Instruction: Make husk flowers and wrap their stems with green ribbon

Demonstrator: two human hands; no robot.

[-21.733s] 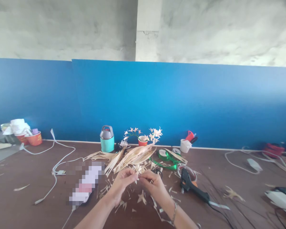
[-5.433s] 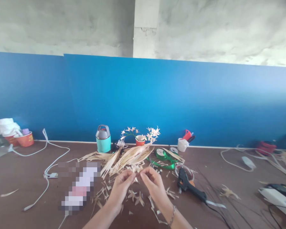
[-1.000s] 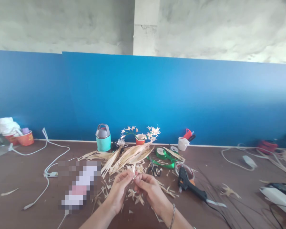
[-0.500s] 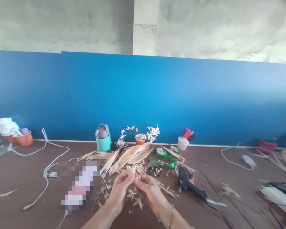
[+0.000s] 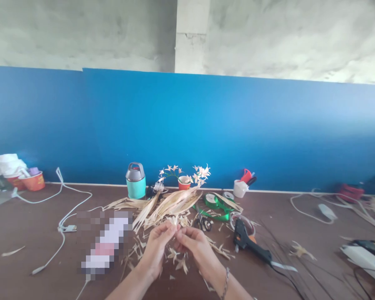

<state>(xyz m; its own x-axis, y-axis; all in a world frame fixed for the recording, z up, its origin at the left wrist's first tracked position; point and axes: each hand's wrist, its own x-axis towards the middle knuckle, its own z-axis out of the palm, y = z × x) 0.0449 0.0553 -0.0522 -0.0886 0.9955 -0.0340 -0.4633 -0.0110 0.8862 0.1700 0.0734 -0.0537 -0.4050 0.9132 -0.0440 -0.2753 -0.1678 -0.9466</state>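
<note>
A small pale piece of dried husk (image 5: 175,221) pokes up between my fingertips. My left hand (image 5: 158,246) pinches it from the left side, thumb against fingers. From the right, my right hand (image 5: 195,246) closes on the same piece, and the fingertips of both hands meet. Star-shaped husk flowers (image 5: 181,265) lie on the table just below my hands. Behind them spreads a heap of long dried husks (image 5: 171,204), with black scissors (image 5: 203,222) at its right edge. The lower part of the held piece is hidden by my fingers.
A hot glue gun (image 5: 250,243) lies at right, beside a tape roll (image 5: 243,225) and green ribbon (image 5: 218,208). At the back stand a teal jar (image 5: 136,183), an orange cup (image 5: 184,182) with husk flowers and a white cup (image 5: 240,188). White cables (image 5: 62,216) run along the left.
My fingers have shifted slightly around the small husk piece, and my right fingertips sit a little differently. The whole view has moved by a few pixels.
</note>
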